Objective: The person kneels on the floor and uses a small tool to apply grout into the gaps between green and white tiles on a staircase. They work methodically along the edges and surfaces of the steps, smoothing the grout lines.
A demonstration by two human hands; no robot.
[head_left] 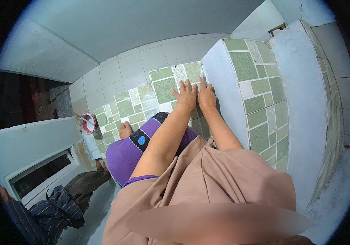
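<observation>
Both my hands are on a stair step (pixel 164 96) covered in green and white patterned tiles. My left hand (pixel 186 98) lies flat with its fingers spread on the tile. Close beside it, my right hand (pixel 207 97) touches the step's inner corner, its index finger stretched out and the other fingers partly bent. Next to that fingertip are pale marks along the tile edge; I cannot tell what they are. Nothing shows in either hand. A plain pale blue riser (pixel 226 87) stands just right of my right hand.
Higher tiled steps (pixel 261 114) rise to the right, and lower ones (pixel 107 120) descend to the left. A red and white bucket (pixel 89 123) stands at the lower left. Another person in dark clothes (pixel 56 210) is at the left, near a white-framed opening (pixel 44 173). Grey walls (pixel 142 24) enclose the stairs.
</observation>
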